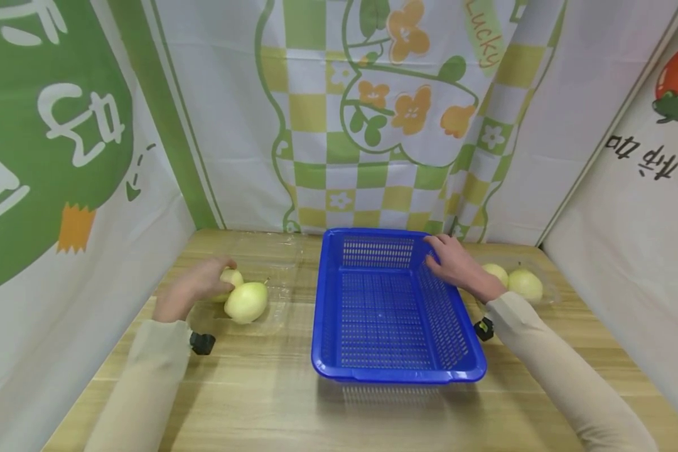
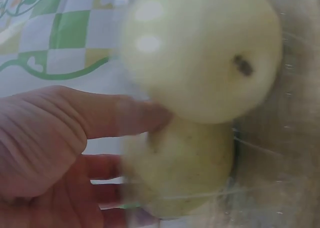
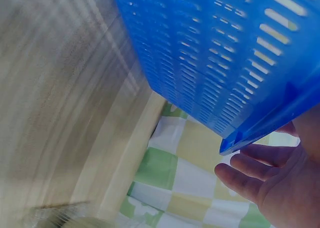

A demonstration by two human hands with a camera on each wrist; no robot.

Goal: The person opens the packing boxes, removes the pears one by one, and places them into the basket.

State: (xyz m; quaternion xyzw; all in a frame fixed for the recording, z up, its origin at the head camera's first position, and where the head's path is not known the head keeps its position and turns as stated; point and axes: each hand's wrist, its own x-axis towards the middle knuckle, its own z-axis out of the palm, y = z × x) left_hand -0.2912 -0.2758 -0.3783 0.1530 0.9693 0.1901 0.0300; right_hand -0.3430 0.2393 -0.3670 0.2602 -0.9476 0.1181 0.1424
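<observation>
On the left of the head view, my left hand (image 1: 199, 280) holds a pale yellow pear (image 2: 185, 163), thumb on one side and fingers on the other. A second pear (image 1: 247, 302) touches it, nearer the basket. Both are at a clear plastic tray (image 1: 282, 307). The blue plastic basket (image 1: 398, 375), with slotted walls, has nothing inside. My right hand (image 1: 457, 263) holds its right rim near the far corner. In the right wrist view several loosely bent fingers (image 3: 245, 180) lie outside the rim; the thumb crosses over it and is partly hidden.
To the right of the basket, two more pale pears (image 1: 525, 286) sit in another clear tray (image 1: 552, 295), partly behind my right forearm. Printed cloth (image 1: 220, 125) hangs around the back and sides of the wooden table (image 1: 260, 395).
</observation>
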